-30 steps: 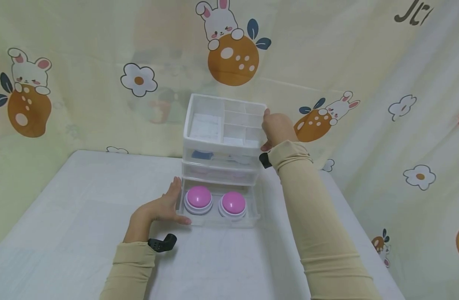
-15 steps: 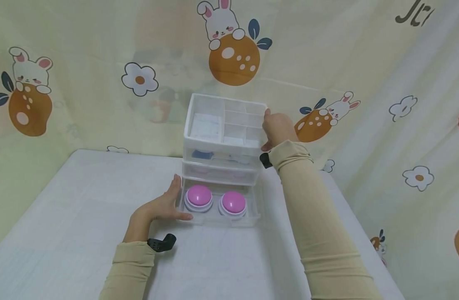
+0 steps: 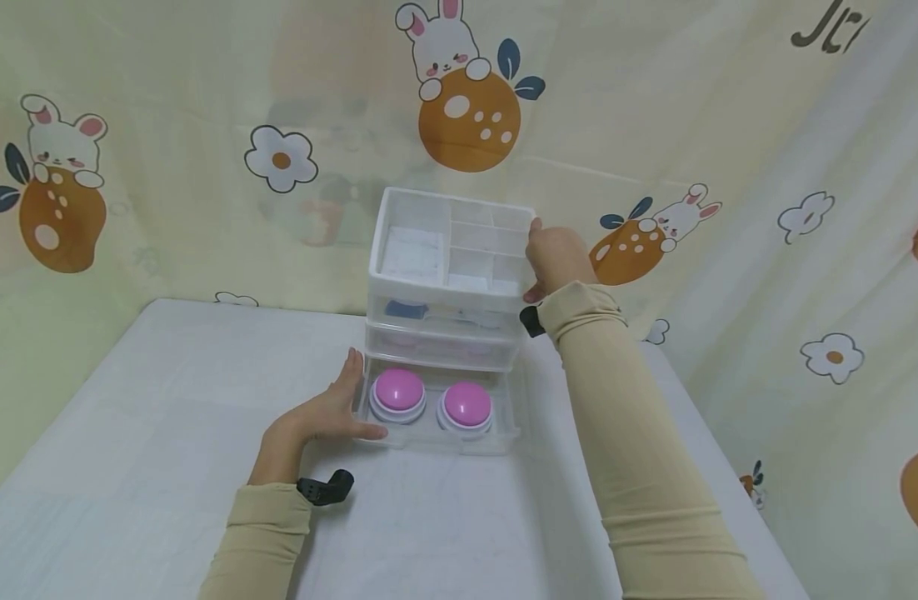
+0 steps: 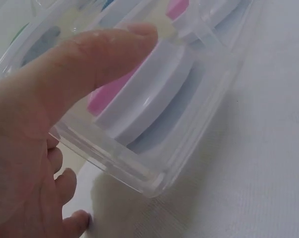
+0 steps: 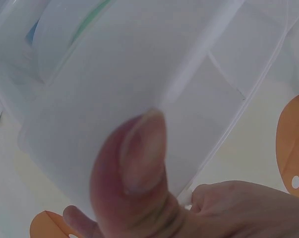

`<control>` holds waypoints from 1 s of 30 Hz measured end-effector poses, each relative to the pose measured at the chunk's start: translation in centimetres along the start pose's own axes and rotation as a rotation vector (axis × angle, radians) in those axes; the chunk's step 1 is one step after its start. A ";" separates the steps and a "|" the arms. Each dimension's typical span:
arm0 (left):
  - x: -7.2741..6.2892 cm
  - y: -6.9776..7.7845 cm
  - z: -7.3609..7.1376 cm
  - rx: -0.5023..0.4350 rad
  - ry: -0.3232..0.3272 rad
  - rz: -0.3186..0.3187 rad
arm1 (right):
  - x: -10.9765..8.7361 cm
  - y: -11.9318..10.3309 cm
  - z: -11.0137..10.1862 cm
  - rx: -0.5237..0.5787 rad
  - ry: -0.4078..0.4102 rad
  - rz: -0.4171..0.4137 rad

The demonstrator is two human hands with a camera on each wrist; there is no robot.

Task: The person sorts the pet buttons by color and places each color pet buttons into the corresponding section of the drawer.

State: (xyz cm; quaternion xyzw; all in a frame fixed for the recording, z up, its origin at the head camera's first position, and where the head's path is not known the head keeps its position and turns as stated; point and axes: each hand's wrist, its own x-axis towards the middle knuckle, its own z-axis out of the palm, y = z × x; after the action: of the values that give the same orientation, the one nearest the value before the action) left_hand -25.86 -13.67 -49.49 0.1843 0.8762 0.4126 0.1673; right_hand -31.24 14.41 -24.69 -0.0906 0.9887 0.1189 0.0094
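Observation:
A white plastic drawer organizer (image 3: 446, 291) stands at the back of the table, with open compartments on top and clear drawers below. Its bottom drawer (image 3: 447, 443) is pulled out and holds two pink domed push buttons (image 3: 399, 390) on white bases. My left hand (image 3: 320, 414) grips the drawer's left front corner, thumb over the wall and fingers outside; the left wrist view shows the thumb (image 4: 99, 62) in front of one button. At the organizer's upper right side, my right hand (image 3: 558, 257) holds on, its thumb (image 5: 137, 168) against the side panel. Its fingertips are partly hidden.
The upper drawers are in; a blue item (image 3: 406, 309) shows through the top one. Behind the organizer hangs a curtain (image 3: 339, 100) printed with rabbits and flowers. A white cloth covers the table (image 3: 429, 533) in front.
My left hand has shifted very slightly toward the organizer, its thumb a little farther right along the drawer's front. The right hand keeps its hold in the same place.

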 end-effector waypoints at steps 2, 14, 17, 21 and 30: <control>0.0 0.0 0.1 0.012 -0.001 -0.006 | 0.0 0.0 0.0 -0.008 0.006 -0.005; 0.0 0.3 0.8 0.057 -0.017 -0.042 | -0.1 -0.1 0.0 -0.038 0.030 -0.035; -0.1 0.3 0.8 0.055 -0.014 -0.047 | 0.0 -0.1 0.0 -0.057 0.036 -0.042; 0.0 0.3 0.9 0.051 -0.009 -0.051 | -0.1 -0.1 0.0 -0.079 0.047 -0.055; 0.2 0.1 1.1 0.070 0.013 -0.027 | 0.0 0.0 0.1 -0.070 0.036 -0.044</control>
State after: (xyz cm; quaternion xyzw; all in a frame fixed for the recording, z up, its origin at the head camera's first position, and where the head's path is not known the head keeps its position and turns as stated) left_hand -25.57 -12.77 -50.07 0.1756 0.8937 0.3804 0.1607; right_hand -31.20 14.47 -24.76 -0.1145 0.9818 0.1513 -0.0092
